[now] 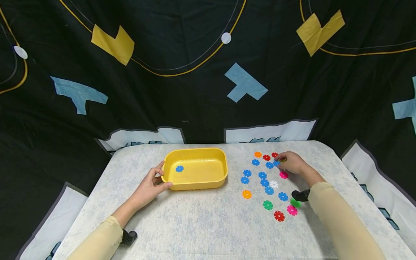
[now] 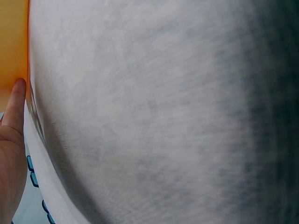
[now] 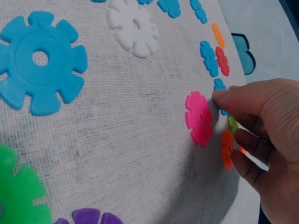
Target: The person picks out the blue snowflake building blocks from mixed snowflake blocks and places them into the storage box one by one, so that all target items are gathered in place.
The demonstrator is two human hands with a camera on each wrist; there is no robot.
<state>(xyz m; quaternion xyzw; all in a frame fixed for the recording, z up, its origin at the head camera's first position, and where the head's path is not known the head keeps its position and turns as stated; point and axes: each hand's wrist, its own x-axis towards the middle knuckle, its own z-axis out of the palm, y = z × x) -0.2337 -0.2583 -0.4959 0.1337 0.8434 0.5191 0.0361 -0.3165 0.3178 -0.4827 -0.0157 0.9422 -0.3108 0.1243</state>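
My left hand [image 1: 152,182] grips the left end of a yellow plastic tub [image 1: 198,186], thumb at the front rim and fingers along the side. A blue snowflake disc [image 1: 180,168] lies flat inside the tub. Far over on the right, my right hand [image 1: 292,162] is bent down among the scattered discs, with thumb and index finger pinching a blue snowflake disc [image 3: 219,84]; the thumb covers part of it. Close to that hand lie a pink disc [image 3: 199,118], an orange disc [image 3: 227,148] and a green disc [image 3: 232,123] partly behind the fingers.
Several more discs are spread over the table's right half, among them a white disc [image 1: 274,184], a green disc [image 1: 268,205] and a red disc [image 1: 279,216]. A pale cloth [image 1: 195,224] covers the table. Behind it hangs a dark curtain [image 1: 182,101].
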